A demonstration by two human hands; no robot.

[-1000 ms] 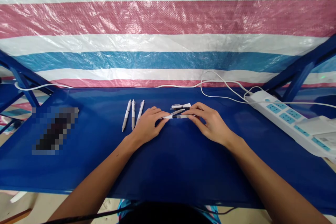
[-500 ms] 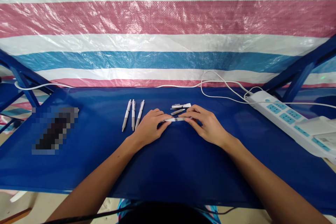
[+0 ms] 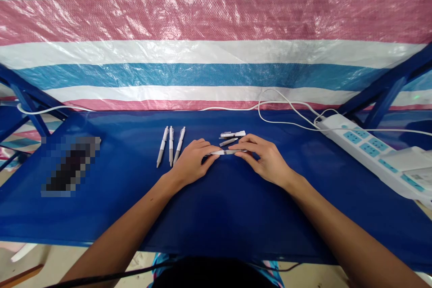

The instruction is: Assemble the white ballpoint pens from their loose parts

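A white and grey pen (image 3: pixel 225 152) lies level between my two hands, low over the blue table (image 3: pixel 216 216). My left hand (image 3: pixel 194 159) pinches its white end between thumb and fingers. The grey end is gripped by my right hand (image 3: pixel 265 157) in the same way. Fingertips hide both ends of the pen. Just beyond lie a grey pen part (image 3: pixel 228 142) and a white pen part with a clip (image 3: pixel 232 134). Left of my left hand, three white and grey pens (image 3: pixel 171 146) rest side by side, the nearest partly behind that hand.
A white power strip (image 3: pixel 364 148) runs along the table's right side, with a white plug or adapter (image 3: pixel 413 166) on it. A white cable (image 3: pixel 290 122) loops along the back. A pixelated dark object (image 3: pixel 70 164) lies at left. A striped sheet (image 3: pixel 216 18) hangs behind.
Both hands keep their grip on the pen. The right hand and its end have shifted slightly left, closer to my left hand. The view has tilted slightly.
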